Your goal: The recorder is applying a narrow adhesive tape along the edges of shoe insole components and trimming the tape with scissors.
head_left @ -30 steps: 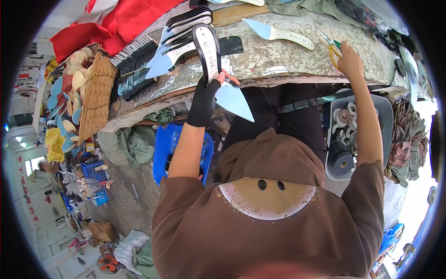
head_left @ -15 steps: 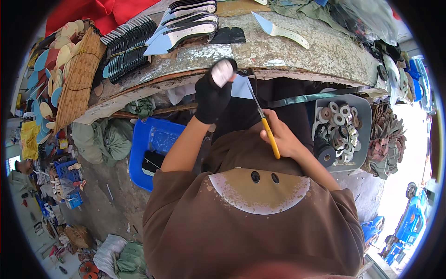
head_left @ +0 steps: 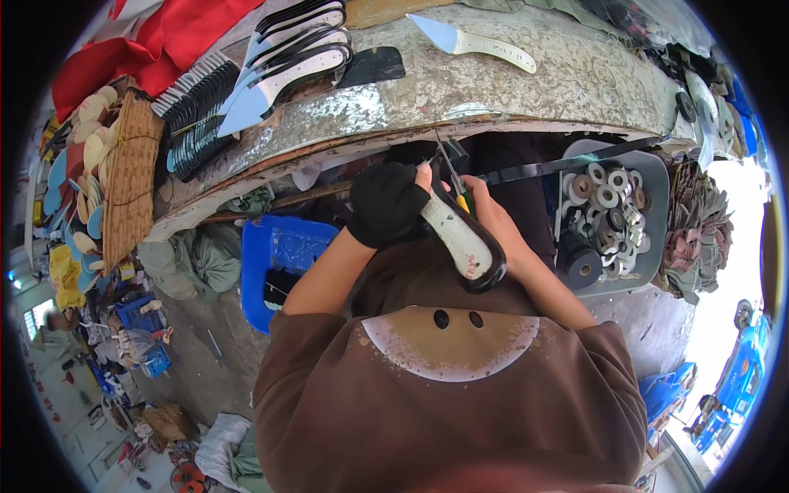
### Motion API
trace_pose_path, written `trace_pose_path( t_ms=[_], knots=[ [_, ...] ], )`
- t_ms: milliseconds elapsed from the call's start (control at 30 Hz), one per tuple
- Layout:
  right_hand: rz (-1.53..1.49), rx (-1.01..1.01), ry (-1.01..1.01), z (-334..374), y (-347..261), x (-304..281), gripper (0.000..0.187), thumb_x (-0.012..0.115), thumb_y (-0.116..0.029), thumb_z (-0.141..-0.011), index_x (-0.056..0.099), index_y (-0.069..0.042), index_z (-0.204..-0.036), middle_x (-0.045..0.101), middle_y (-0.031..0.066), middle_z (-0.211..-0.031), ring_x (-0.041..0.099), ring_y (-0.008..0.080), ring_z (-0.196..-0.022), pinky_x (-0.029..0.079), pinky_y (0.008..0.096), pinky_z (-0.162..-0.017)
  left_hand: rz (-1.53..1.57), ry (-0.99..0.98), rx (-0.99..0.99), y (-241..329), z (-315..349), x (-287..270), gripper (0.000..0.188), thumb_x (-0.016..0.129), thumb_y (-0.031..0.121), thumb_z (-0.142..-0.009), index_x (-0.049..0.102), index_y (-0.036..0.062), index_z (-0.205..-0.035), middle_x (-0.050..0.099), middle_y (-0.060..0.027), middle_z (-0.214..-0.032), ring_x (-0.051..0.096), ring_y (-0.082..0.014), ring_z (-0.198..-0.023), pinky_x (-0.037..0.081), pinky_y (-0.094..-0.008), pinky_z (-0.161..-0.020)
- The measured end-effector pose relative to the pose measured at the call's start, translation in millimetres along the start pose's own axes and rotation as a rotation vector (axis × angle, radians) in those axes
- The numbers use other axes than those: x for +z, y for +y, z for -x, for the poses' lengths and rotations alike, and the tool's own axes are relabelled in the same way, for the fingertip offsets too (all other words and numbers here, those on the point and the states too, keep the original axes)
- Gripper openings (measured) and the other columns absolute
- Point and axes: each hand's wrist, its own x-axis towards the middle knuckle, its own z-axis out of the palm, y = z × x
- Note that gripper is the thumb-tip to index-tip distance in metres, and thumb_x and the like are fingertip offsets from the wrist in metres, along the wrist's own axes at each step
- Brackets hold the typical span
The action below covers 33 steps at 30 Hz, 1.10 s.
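Observation:
My left hand (head_left: 388, 204), in a black glove with bare fingertips, is closed on a white insole (head_left: 456, 238) with a black band round its edge. The insole's rounded heel end points down toward my body; its other end is hidden by the glove. My right hand (head_left: 500, 220) is closed on a yellow-handled cutting tool (head_left: 462, 200). Its narrow metal blade points up beside the insole, close to the left fingertips. Whether it is a knife or scissors I cannot tell. From near my right hand a dark strip (head_left: 567, 162) stretches to the right under the bench edge.
On the worn bench (head_left: 460, 90) lie stacked black-edged insoles (head_left: 288, 74), a single white-and-blue insole (head_left: 481, 45) and a dark flat piece (head_left: 374, 67). A blue bin (head_left: 255, 279) stands at left, a grey bin (head_left: 649, 193) of tape rolls at right.
The insole has swung round, so its heel end now points toward my body. My left hand has come lower and nearer my right, and the tool's handle is now mostly hidden.

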Motion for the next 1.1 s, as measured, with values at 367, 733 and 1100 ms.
trace_pose_path(
  t_ms=[367,733,1100],
  knots=[
    [0.195,-0.006,0.239,-68,30,-166,0.052,0.08,-0.029,-0.079,0.064,-0.006,-0.122,0.064,0.0045,-0.078,0.059,0.0135,-0.067,0.048,0.0294,-0.062,0.7,0.221,-0.954,-10,2,0,0.017,0.066,0.013,-0.093,0.062,0.0011,-0.104,0.062,-0.0044,-0.093,0.058,-0.0145,-0.083,0.048,-0.03,-0.075],
    [0.08,-0.376,0.029,-57,-15,-46,0.027,0.061,-0.023,-0.094,0.053,-0.002,-0.079,0.053,0.0183,-0.074,0.056,0.0398,-0.07,0.044,0.0429,-0.06,0.743,0.155,-1.172,23,-6,23,0.016,0.07,0.012,-0.089,0.066,0.0016,-0.099,0.067,-0.0064,-0.092,0.064,-0.0185,-0.084,0.051,-0.0326,-0.075],
    [-0.178,-0.344,-0.061,-70,18,-4,0.035,0.061,-0.02,-0.094,0.047,0.001,-0.07,0.045,0.0176,-0.063,0.046,0.0343,-0.055,0.037,0.04,-0.052,1.246,0.393,-1.404,-4,-29,20,0.066,0.04,0.063,-0.096,0.058,-0.0001,-0.088,0.061,-0.0125,-0.066,0.061,-0.0214,-0.059,0.05,-0.0322,-0.057]
  ],
)
